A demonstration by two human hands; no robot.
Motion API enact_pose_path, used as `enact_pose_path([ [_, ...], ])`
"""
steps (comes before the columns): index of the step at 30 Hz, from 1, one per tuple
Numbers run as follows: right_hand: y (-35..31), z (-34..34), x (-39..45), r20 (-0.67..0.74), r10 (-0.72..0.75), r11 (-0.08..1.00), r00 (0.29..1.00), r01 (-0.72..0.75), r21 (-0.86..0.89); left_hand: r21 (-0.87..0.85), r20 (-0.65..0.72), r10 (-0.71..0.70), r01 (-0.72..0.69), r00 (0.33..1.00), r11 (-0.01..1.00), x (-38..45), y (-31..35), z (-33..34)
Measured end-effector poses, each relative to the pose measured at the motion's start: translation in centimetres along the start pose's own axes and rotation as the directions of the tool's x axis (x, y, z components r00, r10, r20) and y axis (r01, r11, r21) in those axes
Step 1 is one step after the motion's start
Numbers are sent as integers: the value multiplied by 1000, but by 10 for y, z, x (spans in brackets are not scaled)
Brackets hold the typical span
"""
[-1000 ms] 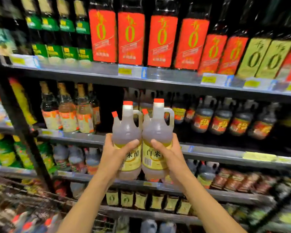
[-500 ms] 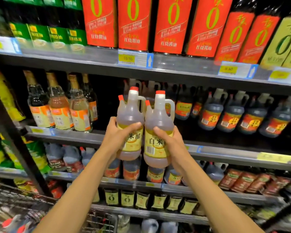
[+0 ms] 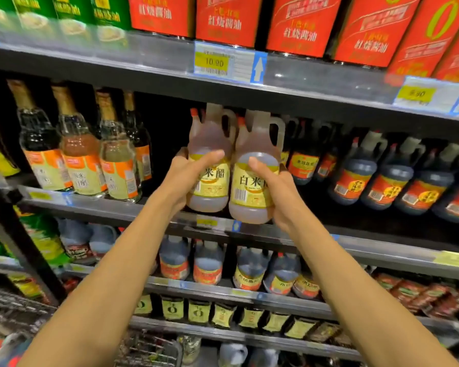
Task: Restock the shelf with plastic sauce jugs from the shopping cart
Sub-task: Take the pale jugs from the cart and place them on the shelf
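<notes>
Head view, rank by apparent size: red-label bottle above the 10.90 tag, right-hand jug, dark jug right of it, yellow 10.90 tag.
1. Red-label bottle, cropped at the top, widest anyway.
2. Right-hand jug, though it is nearer the camera than the shelf stock.
3. Dark jug, partly hidden, so unsure.
4. Yellow 10.90 tag.

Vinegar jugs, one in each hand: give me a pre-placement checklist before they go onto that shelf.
1. Left hand grips the left vinegar jug firmly: ok.
2. Right hand grips the right vinegar jug firmly: ok.
3. Both jugs upright: ok.
4. Dark gap on the middle shelf behind the jugs, between the glass bottles and the dark sauce jugs, free: cannot tell, the jugs hide it.
5. Jug tops clear the upper shelf edge: cannot tell, caps are hidden behind it.
6. Labels face outward: ok.
</notes>
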State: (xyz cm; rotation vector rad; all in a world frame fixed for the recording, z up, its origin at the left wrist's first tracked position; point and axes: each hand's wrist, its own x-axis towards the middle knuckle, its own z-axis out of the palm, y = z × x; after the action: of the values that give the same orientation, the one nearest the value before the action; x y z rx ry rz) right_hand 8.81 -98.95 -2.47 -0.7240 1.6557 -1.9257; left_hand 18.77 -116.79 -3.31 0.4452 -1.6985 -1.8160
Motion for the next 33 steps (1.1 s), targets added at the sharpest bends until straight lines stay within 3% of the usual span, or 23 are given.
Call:
enact_pose_path([
  [4,9,-3,26,-59,-22,1000,998,22,-2,-81,1,23,-23,1000,996,23,-12,2],
  [7,17,-6,42,-104,-54,998,993,58,34,-46,37,38,-36,999,998,36,-21,-3],
  [16,38,-18,65,17,-49,999,999,49,17,18,79,-13,11,997,1000,53,-42,-18],
  [25,55,-29,56,35,-23,997,999,25,-78,137,158,-30,8,987,991,39,-41,-26],
  [30,52,-24,47,3,3,984,1000,-3,-177,213,143,-55,23,988,977,34,-39,-23],
  [33,46,-20,39,-63,-1,993,998,-6,-120,265,59,-64,46,996,963,26,-38,-18],
])
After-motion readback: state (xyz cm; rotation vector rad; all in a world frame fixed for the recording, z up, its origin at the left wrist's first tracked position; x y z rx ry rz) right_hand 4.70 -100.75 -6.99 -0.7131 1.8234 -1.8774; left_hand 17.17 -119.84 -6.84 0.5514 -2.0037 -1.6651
